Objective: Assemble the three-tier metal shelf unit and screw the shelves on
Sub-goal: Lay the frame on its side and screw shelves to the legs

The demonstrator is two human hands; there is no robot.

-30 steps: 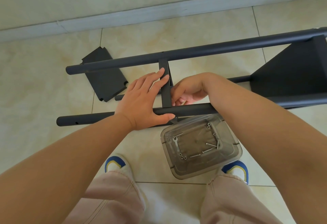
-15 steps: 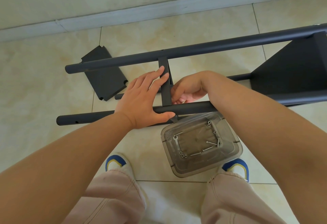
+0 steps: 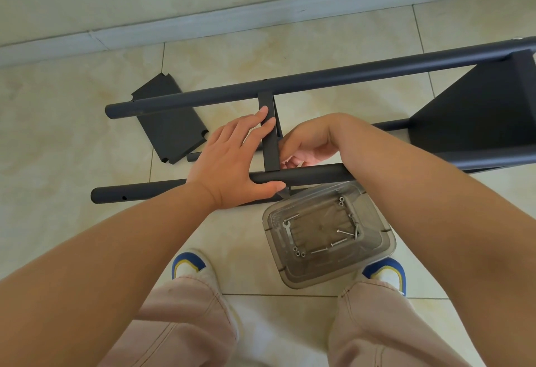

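Observation:
The dark grey shelf frame (image 3: 333, 78) lies on its side across the tiled floor. One shelf (image 3: 475, 114) sits fitted at the right end. A middle shelf (image 3: 270, 146) stands edge-on between the near and far poles. My left hand (image 3: 232, 160) holds the near pole (image 3: 313, 175), thumb under it, with straight fingers laid against that shelf's left face. My right hand (image 3: 307, 146) reaches behind the shelf's right side above the near pole, fingers curled inward; what they hold is hidden. A loose shelf panel (image 3: 169, 128) lies flat on the floor at the left.
A clear plastic box (image 3: 329, 234) with several screws, nuts and a small wrench stands on the floor just before the near pole, between my shoes (image 3: 188, 265). A skirting board (image 3: 261, 12) and wall run along the back.
Both hands stay in the same place on the frame. The view has shifted only slightly.

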